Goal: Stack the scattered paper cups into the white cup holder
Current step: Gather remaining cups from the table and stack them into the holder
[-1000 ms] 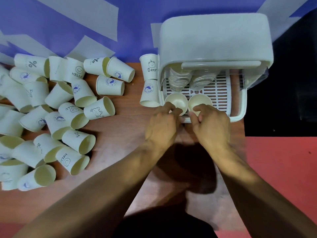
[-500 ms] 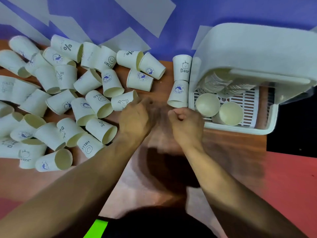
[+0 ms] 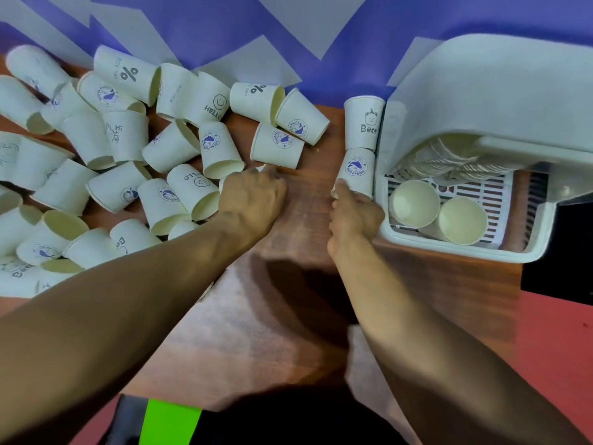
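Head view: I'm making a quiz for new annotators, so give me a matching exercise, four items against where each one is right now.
Items:
1. Bear cup
2. right hand
3. left hand
4. two open-mouthed cups

Places:
A. at the edge of the scattered pile
B. on the slatted tray of the white cup holder
C. gripping the blue-logo cup beside the holder
D. lying beside the holder's outer wall, nearest the purple backdrop

Pairs: 1-D, 2-C, 3-A, 4-B.
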Available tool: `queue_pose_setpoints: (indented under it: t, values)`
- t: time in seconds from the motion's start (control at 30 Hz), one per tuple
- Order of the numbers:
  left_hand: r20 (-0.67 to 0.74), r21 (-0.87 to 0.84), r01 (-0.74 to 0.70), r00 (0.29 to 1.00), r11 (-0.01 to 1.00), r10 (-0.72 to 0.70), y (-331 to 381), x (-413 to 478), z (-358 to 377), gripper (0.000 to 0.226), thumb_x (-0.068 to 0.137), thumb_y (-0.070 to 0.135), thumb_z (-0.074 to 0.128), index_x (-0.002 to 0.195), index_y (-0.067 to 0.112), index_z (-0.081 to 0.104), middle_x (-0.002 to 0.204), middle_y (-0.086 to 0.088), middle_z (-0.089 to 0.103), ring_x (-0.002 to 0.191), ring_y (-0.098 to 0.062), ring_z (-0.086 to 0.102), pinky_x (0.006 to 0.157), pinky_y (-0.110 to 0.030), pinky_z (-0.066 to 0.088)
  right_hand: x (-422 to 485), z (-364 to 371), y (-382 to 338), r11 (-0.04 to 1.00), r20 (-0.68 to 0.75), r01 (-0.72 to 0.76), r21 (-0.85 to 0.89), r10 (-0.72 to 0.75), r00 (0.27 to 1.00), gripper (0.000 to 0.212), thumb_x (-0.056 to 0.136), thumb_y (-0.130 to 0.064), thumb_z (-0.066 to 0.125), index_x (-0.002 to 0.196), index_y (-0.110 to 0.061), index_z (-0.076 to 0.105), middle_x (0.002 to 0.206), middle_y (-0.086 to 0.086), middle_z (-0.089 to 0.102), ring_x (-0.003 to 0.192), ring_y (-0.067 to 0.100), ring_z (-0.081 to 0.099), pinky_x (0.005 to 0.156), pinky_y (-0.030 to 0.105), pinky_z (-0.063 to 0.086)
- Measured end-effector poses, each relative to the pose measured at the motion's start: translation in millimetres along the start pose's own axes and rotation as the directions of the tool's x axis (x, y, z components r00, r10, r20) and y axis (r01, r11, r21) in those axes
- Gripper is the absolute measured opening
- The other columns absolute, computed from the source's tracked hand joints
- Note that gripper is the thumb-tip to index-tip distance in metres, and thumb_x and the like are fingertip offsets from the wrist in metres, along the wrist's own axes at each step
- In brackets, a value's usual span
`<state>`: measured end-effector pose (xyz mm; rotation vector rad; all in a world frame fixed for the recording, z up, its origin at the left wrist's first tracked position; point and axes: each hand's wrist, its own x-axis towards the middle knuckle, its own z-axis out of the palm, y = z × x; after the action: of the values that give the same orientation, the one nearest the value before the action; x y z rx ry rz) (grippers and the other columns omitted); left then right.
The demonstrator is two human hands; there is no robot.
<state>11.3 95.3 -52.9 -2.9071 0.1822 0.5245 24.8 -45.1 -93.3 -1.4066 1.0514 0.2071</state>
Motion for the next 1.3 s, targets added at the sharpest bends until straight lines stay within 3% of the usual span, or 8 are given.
queue_pose_setpoints:
  t: [0.23, 0.33, 0.43, 0.67, 0.87, 1.0, 1.17, 1.3]
  values:
    - [0.036, 0.124, -0.058, 0.998, 0.991, 0.054, -3.9, 1.3, -12.9, 0.023, 0.095, 0.004, 0.040, 0.097, 0.010, 0.063, 0.105, -0.009, 0.059, 0.094, -0.030, 0.060, 0.059, -0.032, 0.029, 1.4, 1.2, -9.2, 0.999, -0.038, -0.027, 0.023, 0.028, 0.999, 0.025, 0.080, -0.016, 0.072, 0.059, -0.013, 0.059, 0.074, 0.011, 0.072, 0.057, 0.017, 0.056, 0.051, 0.026, 0.042]
    - [0.044, 0.175, -0.070, 0.997, 0.982, 0.063, -5.5, -1.4, -18.2, 0.025, 0.096, 0.004, 0.038, 0.103, 0.009, 0.062, 0.107, -0.008, 0.060, 0.097, -0.030, 0.061, 0.060, -0.032, 0.030, -9.0, -9.8, -13.5, 0.996, -0.053, 0.051, -0.073, -0.055, 0.997, 0.022, 0.080, -0.018, 0.071, 0.061, -0.014, 0.061, 0.069, 0.001, 0.068, 0.066, 0.015, 0.065, 0.055, 0.023, 0.048]
    - [0.023, 0.190, -0.083, 0.996, 0.978, 0.080, -3.9, -7.4, -26.8, 0.023, 0.096, 0.003, 0.037, 0.105, 0.005, 0.058, 0.105, -0.010, 0.059, 0.096, -0.030, 0.060, 0.057, -0.032, 0.027, -19.0, -25.1, -11.3, 0.942, 0.004, 0.221, -0.254, -0.227, 0.974, 0.019, 0.075, -0.030, 0.069, 0.064, -0.016, 0.066, 0.073, -0.002, 0.071, 0.075, 0.019, 0.067, 0.067, 0.036, 0.057]
    - [-0.099, 0.105, -0.101, 0.989, 0.989, 0.111, 19.4, -26.6, -68.0, 0.023, 0.096, 0.018, 0.042, 0.102, 0.011, 0.063, 0.104, -0.008, 0.055, 0.092, -0.031, 0.058, 0.050, -0.029, 0.017, -45.9, -66.6, -24.4, 0.624, 0.170, 0.650, -0.432, -0.652, 0.739, 0.031, 0.086, -0.030, 0.066, 0.062, -0.017, 0.052, 0.053, -0.004, 0.055, 0.056, 0.017, 0.051, 0.058, 0.029, 0.031]
    - [-0.356, -0.008, -0.081, 0.932, 0.997, 0.073, 43.6, -38.6, -90.7, 0.018, 0.093, 0.026, 0.051, 0.092, 0.016, 0.066, 0.095, -0.006, 0.055, 0.079, -0.033, 0.060, 0.050, -0.030, 0.023, -56.5, -109.8, -48.4, 0.467, 0.179, 0.776, -0.424, -0.797, 0.577, 0.023, 0.088, -0.027, 0.065, 0.068, -0.020, 0.057, 0.055, -0.008, 0.052, 0.058, 0.008, 0.045, 0.059, 0.023, 0.023]
    - [-0.476, -0.107, -0.151, 0.875, 0.983, 0.082, 71.4, -43.1, -101.1, 0.010, 0.087, 0.023, 0.060, 0.085, 0.014, 0.064, 0.090, -0.007, 0.056, 0.072, -0.035, 0.059, 0.048, -0.030, 0.029, -47.9, -153.0, -61.3, 0.327, 0.187, 0.820, -0.469, -0.871, 0.454, 0.016, 0.089, -0.025, 0.066, 0.076, -0.015, 0.064, 0.071, -0.003, 0.058, 0.063, 0.013, 0.050, 0.062, 0.024, 0.031]
    - [-0.549, -0.143, -0.225, 0.828, 0.964, 0.112, 112.0, -40.9, -107.1, 0.008, 0.084, 0.024, 0.067, 0.082, 0.016, 0.067, 0.082, -0.005, 0.059, 0.060, -0.034, 0.057, 0.046, -0.028, 0.029, -27.2, -197.0, -66.3, 0.252, 0.195, 0.832, -0.494, -0.901, 0.388, 0.012, 0.089, -0.021, 0.068, 0.083, -0.010, 0.068, 0.082, 0.002, 0.062, 0.061, 0.016, 0.056, 0.058, 0.029, 0.044]
    - [-0.606, -0.163, -0.307, 0.781, 0.938, 0.151, 135.8, -36.4, -103.9, 0.011, 0.088, 0.026, 0.062, 0.084, 0.018, 0.068, 0.080, -0.003, 0.060, 0.061, -0.034, 0.058, 0.047, -0.032, 0.040, -9.1, -214.4, -67.9, 0.232, 0.222, 0.794, -0.562, -0.882, 0.416, 0.014, 0.088, -0.025, 0.068, 0.088, -0.012, 0.073, 0.085, 0.000, 0.062, 0.061, 0.016, 0.058, 0.055, 0.034, 0.049]
